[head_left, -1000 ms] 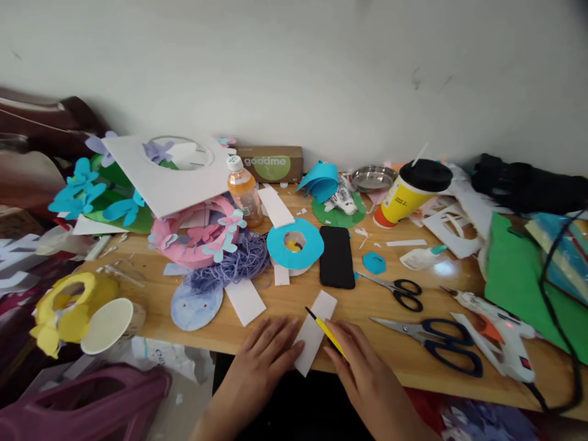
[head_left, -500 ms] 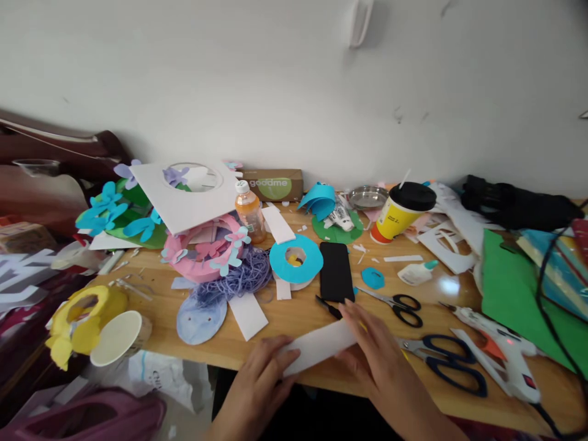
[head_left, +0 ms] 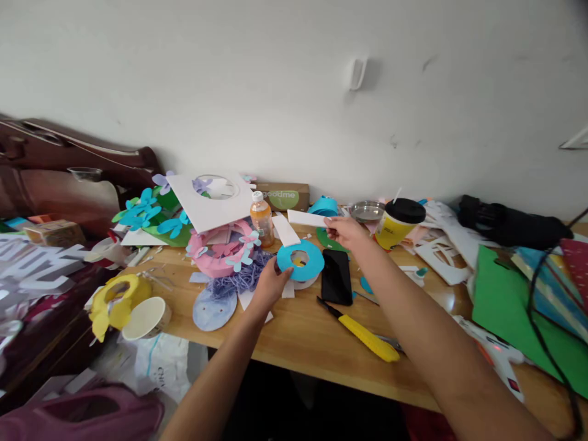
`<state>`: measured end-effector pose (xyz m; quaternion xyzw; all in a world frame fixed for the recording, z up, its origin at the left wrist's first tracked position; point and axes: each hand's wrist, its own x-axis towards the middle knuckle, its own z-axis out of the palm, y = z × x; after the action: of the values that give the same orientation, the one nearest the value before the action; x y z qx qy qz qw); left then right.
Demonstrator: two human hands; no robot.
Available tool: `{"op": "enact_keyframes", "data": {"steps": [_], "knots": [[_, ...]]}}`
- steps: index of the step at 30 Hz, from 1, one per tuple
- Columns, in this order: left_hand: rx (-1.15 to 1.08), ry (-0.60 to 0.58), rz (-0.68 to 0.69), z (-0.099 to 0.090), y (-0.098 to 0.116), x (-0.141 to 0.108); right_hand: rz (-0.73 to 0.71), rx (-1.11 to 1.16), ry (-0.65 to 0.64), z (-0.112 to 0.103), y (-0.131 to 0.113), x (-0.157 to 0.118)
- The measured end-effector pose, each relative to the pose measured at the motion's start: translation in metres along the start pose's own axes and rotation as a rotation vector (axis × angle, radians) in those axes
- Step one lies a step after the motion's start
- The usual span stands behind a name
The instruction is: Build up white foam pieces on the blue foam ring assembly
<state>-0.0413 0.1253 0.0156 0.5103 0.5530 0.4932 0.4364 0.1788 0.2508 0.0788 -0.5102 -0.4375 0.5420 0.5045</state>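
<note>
My left hand [head_left: 274, 283] grips the near left edge of a blue paper ring [head_left: 312, 258], its thumb on top and its other fingers partly hidden. A pale layer shows below the ring, and yellow shows through its hole. My right hand [head_left: 342, 231] reaches farther back and pinches one end of a white paper strip [head_left: 305, 218], which is raised above the table and points left. Behind the ring lies another white strip [head_left: 285, 229]. Right of the ring is a black phone [head_left: 336, 275], and nearer to me a yellow utility knife [head_left: 367, 335].
An orange drink bottle [head_left: 261, 219] stands behind the ring, beside a pink paper wreath [head_left: 206, 264]. At the right are a yellow cup with a black lid [head_left: 399, 222], a glue gun [head_left: 500, 352] and green sheets [head_left: 493, 288]. My right forearm covers part of the table.
Both hands were together on a white strip near the front edge. Now my right hand has carried the strip back and up, while my left has let go and taken hold of the blue ring.
</note>
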Motion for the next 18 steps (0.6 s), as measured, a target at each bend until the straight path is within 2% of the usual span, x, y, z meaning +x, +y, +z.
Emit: {"op": "enact_keyframes", "data": {"steps": [4,8,13,15,18], "knots": [[-0.157,-0.071,0.023,0.003,0.011,-0.013,0.002,0.037,-0.004,0.007,0.006,0.014],[-0.248,-0.095,0.041,0.0,0.014,-0.032,-0.078,0.106,-0.028,0.014,0.007,0.002],[-0.22,-0.13,0.063,-0.007,0.004,-0.039,-0.13,0.262,-0.078,0.025,-0.006,-0.019],[-0.139,-0.103,0.051,-0.013,0.003,-0.038,-0.148,0.307,-0.102,0.027,-0.012,-0.029],[0.021,0.039,0.08,-0.022,0.012,-0.027,-0.173,0.341,-0.133,0.03,-0.02,-0.043]]}}
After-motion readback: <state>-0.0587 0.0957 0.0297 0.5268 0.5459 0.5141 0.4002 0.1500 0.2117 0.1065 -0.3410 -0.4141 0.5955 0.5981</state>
